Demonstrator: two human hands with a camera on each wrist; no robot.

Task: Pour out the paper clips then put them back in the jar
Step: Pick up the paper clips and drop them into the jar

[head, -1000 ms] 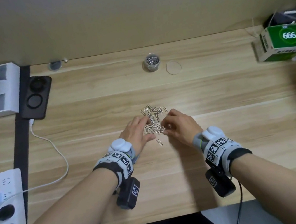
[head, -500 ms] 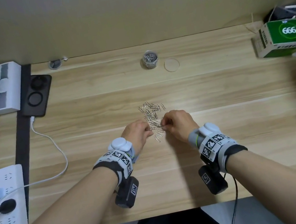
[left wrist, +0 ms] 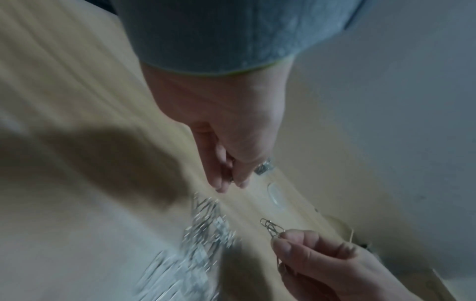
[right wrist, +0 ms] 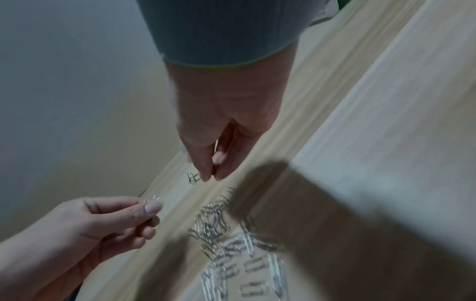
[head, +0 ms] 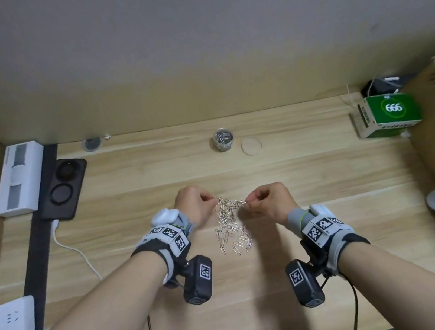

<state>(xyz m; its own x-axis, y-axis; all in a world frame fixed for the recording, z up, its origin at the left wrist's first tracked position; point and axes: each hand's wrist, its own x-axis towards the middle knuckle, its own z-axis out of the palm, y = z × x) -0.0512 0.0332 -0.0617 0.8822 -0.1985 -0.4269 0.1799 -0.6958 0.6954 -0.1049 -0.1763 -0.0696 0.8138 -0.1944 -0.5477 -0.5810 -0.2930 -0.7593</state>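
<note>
Pinching paper clips is where I am: a loose heap of them lies on the wooden desk close in front of me, between and just below my two raised hands. My left hand has thumb and fingertips pressed together on a clip or two, the other fingers curled; my right hand does the same, and in the left wrist view a couple of clips stick out from its fingertips. Both hands are lifted clear of the desk.

The jar stands upright and open at the far side of the desk, well apart from the heap, with its round lid lying flat just beside it on the right. It already holds a good many clips, so I judge the pouring is done and the refilling is partly along; dozens remain on the desk, and the lid is still off.

The heap has no single heading. Most clips lie flat with their long axes running roughly away from me, fanned a little to either side, and the whole patch is longer front to back than across. The clips in my right pinch point toward my left hand.

Further out: a green box at the far right, a power strip at my near left.
</note>
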